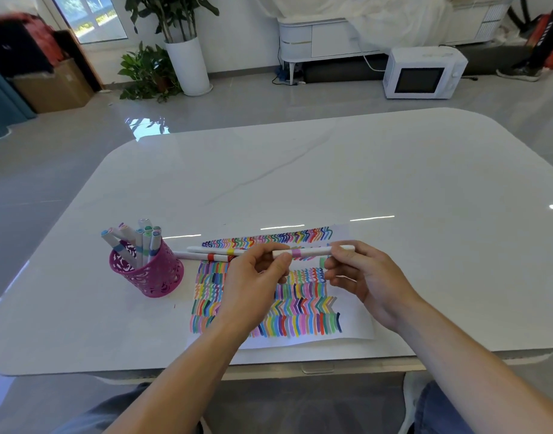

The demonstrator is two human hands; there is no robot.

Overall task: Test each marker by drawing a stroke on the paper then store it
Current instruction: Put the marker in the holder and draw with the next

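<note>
- Holding one pink-banded marker (306, 253) level above the paper (353, 327), crosswise to the body, with its long axis running left to right.
- Gripping the marker's left end with the left hand (256, 283), fingers curled round the barrel and thumb lying close to the pink band.
- Pinching the right end with the right hand (363, 274), thumb and fingers closed on the barrel, with a short white tip showing just past them.
- Seemingly working a cap at one end, though it is impossible to tell from this view whether it is coming off or going on, or which end is carrying the nib.
- Hovering directly over a sheet crowded with rows of coloured strokes, with bare white showing along its right and near edges. Judging a test stroke to need little more than tilting one end down.
- Showing two more markers lying flat just beyond the left hand, a yellow-banded marker (206, 249) and a red-banded marker (190, 255), side by side and roughly parallel to the held one.
- Showing a pink pen pot (156, 280) standing on the worktop (300, 170), left of the paper, with stored markers (143, 242) leaning out of its mouth.
- Judging the left hand the nearer to that pot. Storing would mean carrying the marker leftward past the two loose ones and turning it from level to upright.
</note>
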